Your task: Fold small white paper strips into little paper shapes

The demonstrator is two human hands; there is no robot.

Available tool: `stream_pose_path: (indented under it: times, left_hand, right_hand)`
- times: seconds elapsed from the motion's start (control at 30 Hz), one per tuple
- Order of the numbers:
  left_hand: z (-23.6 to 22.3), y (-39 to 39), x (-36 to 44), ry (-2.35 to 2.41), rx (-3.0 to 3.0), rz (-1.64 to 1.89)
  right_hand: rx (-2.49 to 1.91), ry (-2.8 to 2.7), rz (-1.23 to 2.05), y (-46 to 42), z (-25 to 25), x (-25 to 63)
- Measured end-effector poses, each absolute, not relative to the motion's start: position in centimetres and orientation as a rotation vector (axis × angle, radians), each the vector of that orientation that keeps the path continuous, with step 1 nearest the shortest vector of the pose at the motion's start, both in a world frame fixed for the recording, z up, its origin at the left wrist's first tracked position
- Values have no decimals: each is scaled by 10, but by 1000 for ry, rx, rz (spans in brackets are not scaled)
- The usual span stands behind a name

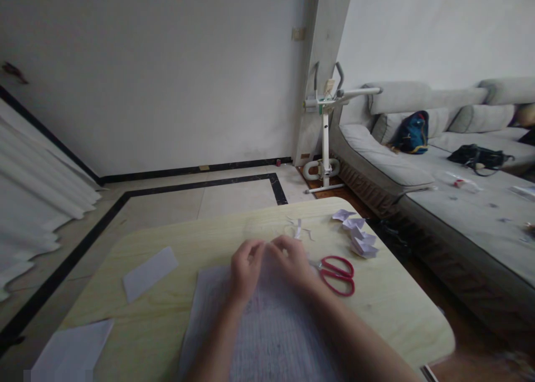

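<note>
My left hand and my right hand meet fingertip to fingertip over the middle of the table. Both pinch a piece of white paper; its edges blur into what lies below, so its full shape is unclear. Under my forearms a large sheet with faint lines is spread out. Right of my right hand rest red-handled scissors, their blades partly hidden. Thin paper scraps lie just beyond my fingers. Several small folded paper pieces form a row by the table's right edge.
On the left of the pale wooden table are a white paper rectangle and more white paper near the front. Beyond the table stand a white exercise machine and a grey sofa holding bags.
</note>
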State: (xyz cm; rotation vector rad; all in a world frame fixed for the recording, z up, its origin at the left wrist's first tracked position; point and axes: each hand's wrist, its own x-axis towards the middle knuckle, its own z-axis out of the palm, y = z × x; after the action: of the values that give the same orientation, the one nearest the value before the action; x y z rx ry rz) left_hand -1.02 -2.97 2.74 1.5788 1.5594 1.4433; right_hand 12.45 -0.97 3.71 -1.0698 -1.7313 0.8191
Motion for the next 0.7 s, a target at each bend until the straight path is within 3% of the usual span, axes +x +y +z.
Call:
stream_pose_path:
  times: [0.7]
  left_hand:
    - [28, -28, -12, 1483, 1666, 1338]
  right_hand:
    - [-965, -1954, 620, -7, 42, 132]
